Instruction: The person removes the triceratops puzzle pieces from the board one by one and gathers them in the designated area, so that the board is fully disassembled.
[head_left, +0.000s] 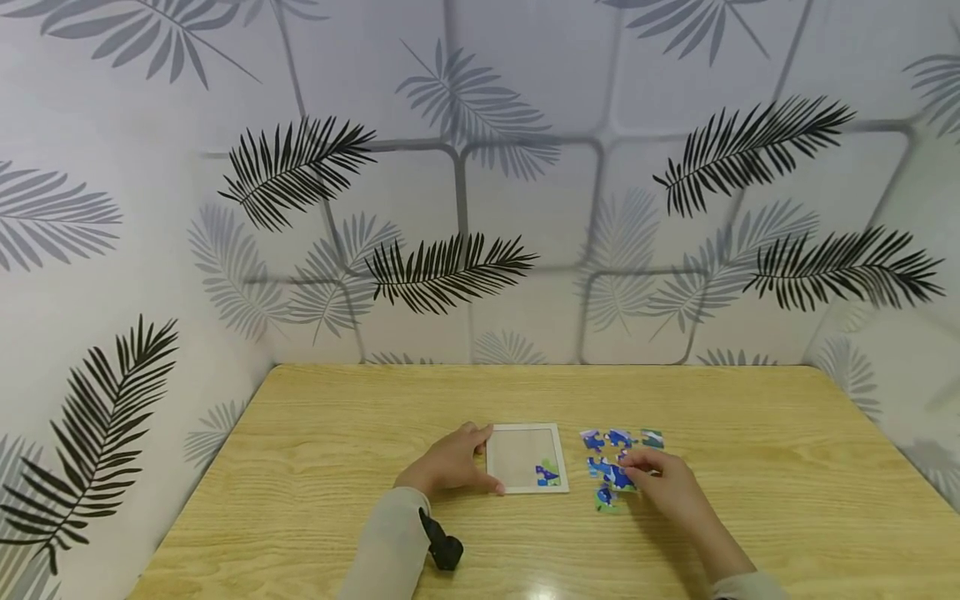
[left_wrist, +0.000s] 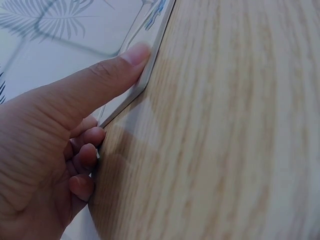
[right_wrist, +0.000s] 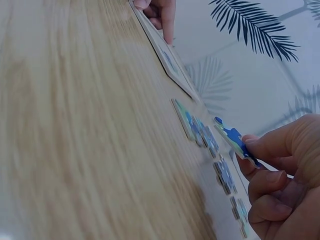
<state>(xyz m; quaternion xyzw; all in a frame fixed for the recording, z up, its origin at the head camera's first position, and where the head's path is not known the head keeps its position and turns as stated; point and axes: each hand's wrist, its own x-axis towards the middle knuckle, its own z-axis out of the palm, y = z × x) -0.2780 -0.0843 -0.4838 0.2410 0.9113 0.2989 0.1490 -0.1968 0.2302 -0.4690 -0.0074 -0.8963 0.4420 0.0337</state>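
A square puzzle tray with a white rim (head_left: 560, 458) lies on the table. Joined blue and green puzzle pieces (head_left: 547, 475) fill its lower right corner. My left hand (head_left: 450, 465) holds the tray by its left side; in the left wrist view its thumb (left_wrist: 107, 75) presses the rim and the other fingers curl at the edge. My right hand (head_left: 669, 487) pinches a blue puzzle piece (right_wrist: 234, 141) between thumb and fingers, raised above the table. Loose pieces (head_left: 606, 498) lie to the right of the tray, some partly hidden under the right hand.
The wooden table (head_left: 360, 400) reaches back to a wall (head_left: 525, 108) with a leaf pattern. A black strap (head_left: 444, 546) hangs at the left wrist. Another loose piece (head_left: 652, 437) lies at the back right of the group.
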